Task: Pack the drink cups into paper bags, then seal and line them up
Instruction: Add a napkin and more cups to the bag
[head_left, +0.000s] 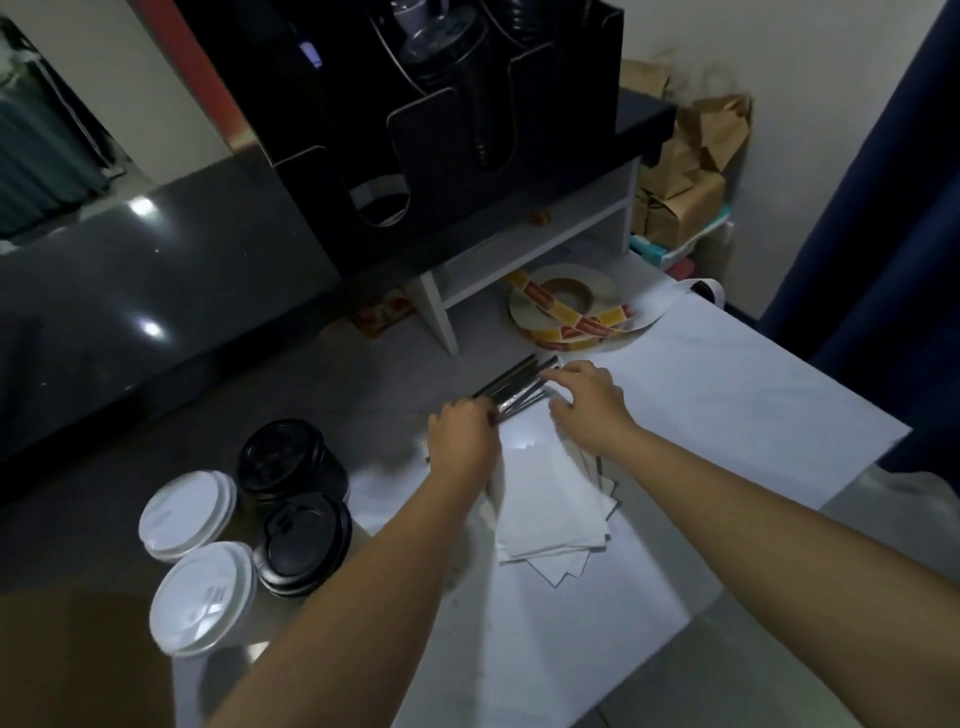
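Four cups (304, 540) stand close together at the lower left of the frame, on the table (727, 410). Two have white lids and two have black lids, and the black pair is nearer the middle. A flat stack of white bags (550, 509) lies on the table at the centre of the frame, between the two forearms. Its sheets are slightly fanned, and the left forearm covers its left edge. None of the cups is in a bag.

Just above the stack, a bundle of dark straws (511, 387) lies slanting from lower left to upper right. The left hand (462, 431) grips the lower end, its fingers curled round the straws. The right hand (587, 400) rests on the upper end. Its fingers (563, 371) are nearly straight and close together, laid across the bundle, and the thumb points back toward the bags.

Above the hands a sticker roll (566, 306) lies flat, with a loose strip of red and yellow labels trailing over its near edge. It sits partly under a white shelf (524, 249). On that shelf stands a black cup holder (441, 130) with lids and cups in its slots. At the upper right, crumpled brown bags (685, 171) are piled against the wall, well apart from the hands.
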